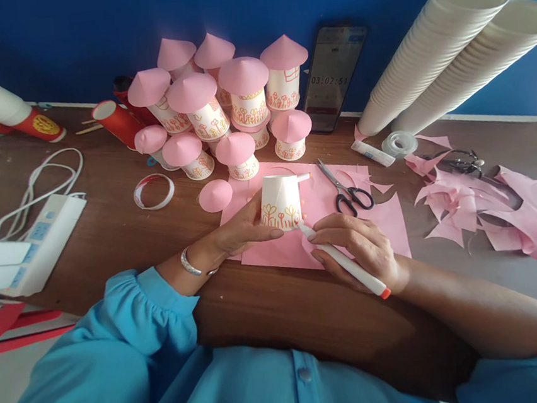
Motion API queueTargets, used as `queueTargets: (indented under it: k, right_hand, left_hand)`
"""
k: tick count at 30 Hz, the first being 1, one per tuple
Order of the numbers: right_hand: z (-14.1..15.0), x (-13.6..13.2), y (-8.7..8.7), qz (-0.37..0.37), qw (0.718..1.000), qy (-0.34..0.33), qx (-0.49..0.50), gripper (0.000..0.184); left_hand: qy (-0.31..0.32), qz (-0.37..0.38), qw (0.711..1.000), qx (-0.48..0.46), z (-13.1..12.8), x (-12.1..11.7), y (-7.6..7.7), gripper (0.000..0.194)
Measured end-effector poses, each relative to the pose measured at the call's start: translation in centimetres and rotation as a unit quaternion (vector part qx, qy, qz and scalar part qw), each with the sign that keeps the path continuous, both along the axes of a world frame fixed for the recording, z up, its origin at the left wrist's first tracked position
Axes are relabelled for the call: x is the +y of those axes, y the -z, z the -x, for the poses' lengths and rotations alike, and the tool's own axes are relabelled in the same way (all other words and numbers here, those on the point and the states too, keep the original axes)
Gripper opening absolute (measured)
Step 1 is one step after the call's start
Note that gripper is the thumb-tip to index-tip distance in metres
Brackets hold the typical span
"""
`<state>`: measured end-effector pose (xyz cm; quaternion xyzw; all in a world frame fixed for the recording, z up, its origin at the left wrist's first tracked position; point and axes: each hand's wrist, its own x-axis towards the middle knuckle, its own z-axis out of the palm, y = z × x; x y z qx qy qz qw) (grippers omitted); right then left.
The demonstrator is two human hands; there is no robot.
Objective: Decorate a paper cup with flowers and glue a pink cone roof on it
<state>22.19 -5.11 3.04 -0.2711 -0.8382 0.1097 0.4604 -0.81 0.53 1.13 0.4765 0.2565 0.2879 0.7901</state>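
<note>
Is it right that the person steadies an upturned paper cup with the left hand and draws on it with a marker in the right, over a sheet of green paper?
Not quite: the head view shows the paper sheet is pink, not green. The rest holds: left hand steadies the paper cup, right hand draws with the marker.

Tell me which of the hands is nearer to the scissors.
Right. The right hand, holding a marker, lies just below the scissors on the pink paper. The left hand holds the paper cup, which sits between it and the scissors.
</note>
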Motion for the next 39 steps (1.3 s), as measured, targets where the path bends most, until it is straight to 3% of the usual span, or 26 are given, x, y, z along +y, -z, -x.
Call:
queueTargets:
  k: [12, 29, 39]
  right_hand:
    - [0.1, 0.01, 0.09, -0.012, 1.0, 0.004, -0.003, 0.027]
    - [0.08, -0.04, 0.23, -0.003, 1.0, 0.02, -0.013, 0.025]
    - [0.05, -0.1, -0.02, -0.008, 0.999, 0.03, -0.012, 0.022]
  left_hand:
    - [0.008, -0.001, 1.0, -0.017, 0.13, -0.03, 0.13, 0.074]
    - [0.008, -0.007, 1.0, -0.026, 0.24, 0.02, 0.75, 0.074]
    - [0.008, -0.009, 1.0, -0.018, 0.22, 0.09, 0.38, 0.079]
